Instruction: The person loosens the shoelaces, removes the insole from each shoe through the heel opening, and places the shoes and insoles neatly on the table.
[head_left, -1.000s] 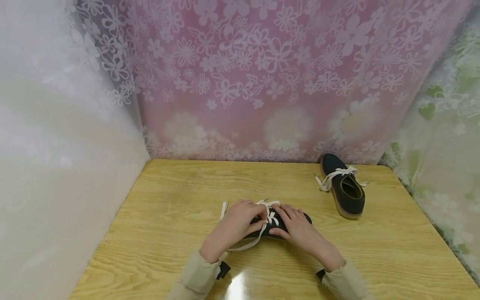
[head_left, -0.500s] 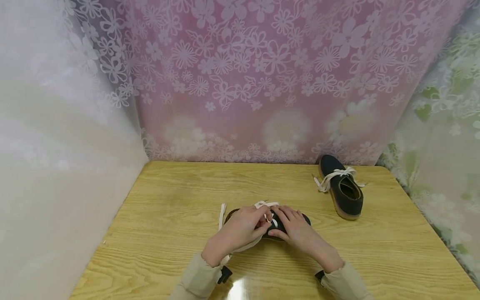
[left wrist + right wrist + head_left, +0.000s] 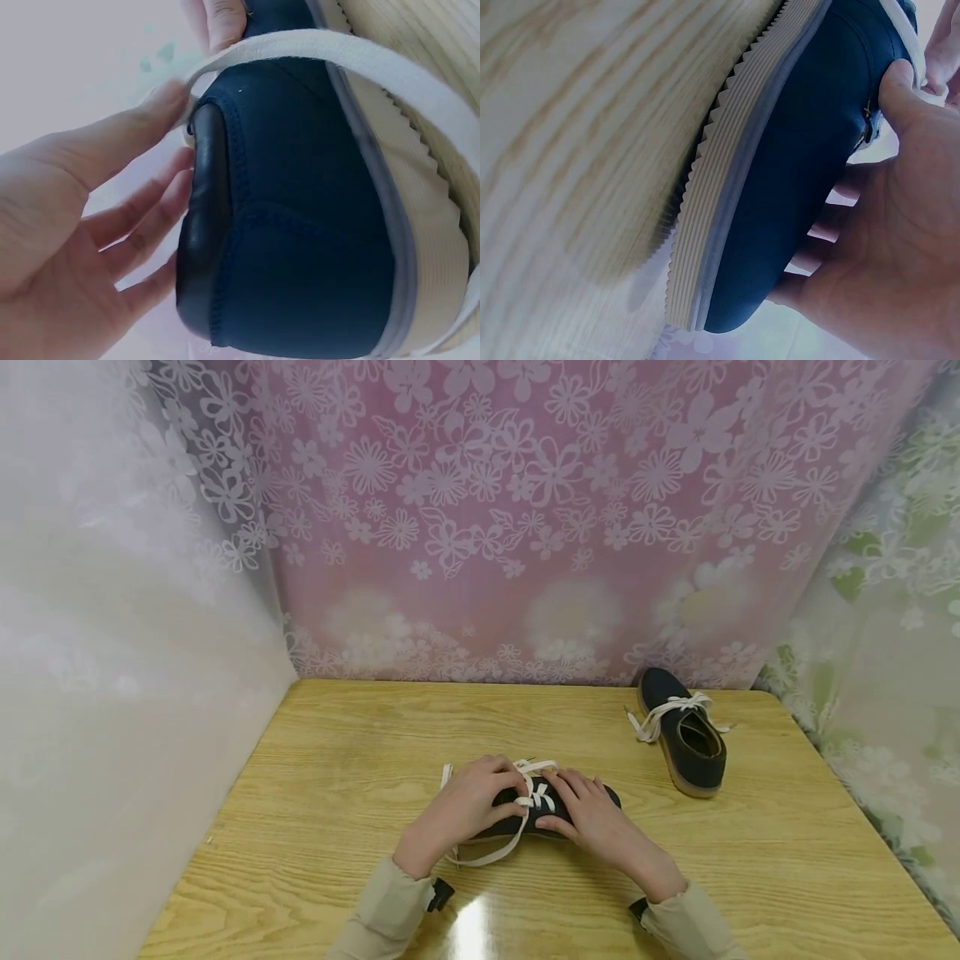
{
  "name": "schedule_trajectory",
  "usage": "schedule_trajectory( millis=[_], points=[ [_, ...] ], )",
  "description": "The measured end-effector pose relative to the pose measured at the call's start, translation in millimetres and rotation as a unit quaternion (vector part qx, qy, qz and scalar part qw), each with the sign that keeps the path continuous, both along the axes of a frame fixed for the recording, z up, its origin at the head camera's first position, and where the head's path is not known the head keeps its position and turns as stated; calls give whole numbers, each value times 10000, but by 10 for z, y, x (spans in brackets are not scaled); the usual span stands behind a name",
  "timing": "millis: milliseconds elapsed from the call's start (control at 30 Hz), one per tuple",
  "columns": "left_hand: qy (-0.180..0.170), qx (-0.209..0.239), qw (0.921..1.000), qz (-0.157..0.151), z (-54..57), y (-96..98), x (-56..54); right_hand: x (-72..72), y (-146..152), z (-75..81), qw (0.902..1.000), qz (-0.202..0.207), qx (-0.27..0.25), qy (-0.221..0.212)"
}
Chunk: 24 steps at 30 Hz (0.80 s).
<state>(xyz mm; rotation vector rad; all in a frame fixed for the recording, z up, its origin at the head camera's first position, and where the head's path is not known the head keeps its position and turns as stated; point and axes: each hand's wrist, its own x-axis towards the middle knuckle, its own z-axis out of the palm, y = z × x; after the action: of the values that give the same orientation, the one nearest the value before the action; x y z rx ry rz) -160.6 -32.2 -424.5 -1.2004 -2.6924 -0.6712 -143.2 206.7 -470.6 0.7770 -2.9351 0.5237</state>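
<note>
A dark navy lace-up shoe (image 3: pixel 307 172) sits on the table, its toe to the right in the head view. My left hand (image 3: pixel 467 806) is over the shoe's opening and pinches the white shoelace (image 3: pixel 322 45) between thumb and fingertips at the top of the lacing. One long lace end loops down the near side onto the table. My right hand (image 3: pixel 603 827) holds the front of the shoe, its thumb (image 3: pixel 900 79) on the near side and its fingers over the far side. The left fingertips are partly hidden behind the shoe in the left wrist view.
Another dark shoe (image 3: pixel 701 764) with tied white laces stands at the back right of the wooden table (image 3: pixel 360 735). A pink flowered curtain (image 3: pixel 480 635) hangs behind the table. Pale sheeting (image 3: pixel 150 693) borders its left side, and flowered sheeting (image 3: pixel 885 693) its right.
My left hand goes slightly right over the lacing, then draws back left, uncovering more crossed lace and the near-side loop. The right hand keeps its hold on the shoe.
</note>
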Motion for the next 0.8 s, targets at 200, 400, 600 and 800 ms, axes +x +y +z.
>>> schedule_trajectory(
  millis=[200, 400, 600, 800],
  points=[
    [161, 287, 9990, 297, -11, 39, 0, -1, 0, -5, 10000, -15, -24, -94],
    [182, 506, 9981, 294, -11, 66, -7, -5, 10, -9, 9999, -32, -59, -115],
    [-342, 763, 9964, 125, 56, 51, 22, -12, 18, -29, 9999, -56, -44, -93],
    [33, 775, 9959, 468, 82, 14, 13, -14, 14, -21, 9997, -86, -65, -241]
  ],
)
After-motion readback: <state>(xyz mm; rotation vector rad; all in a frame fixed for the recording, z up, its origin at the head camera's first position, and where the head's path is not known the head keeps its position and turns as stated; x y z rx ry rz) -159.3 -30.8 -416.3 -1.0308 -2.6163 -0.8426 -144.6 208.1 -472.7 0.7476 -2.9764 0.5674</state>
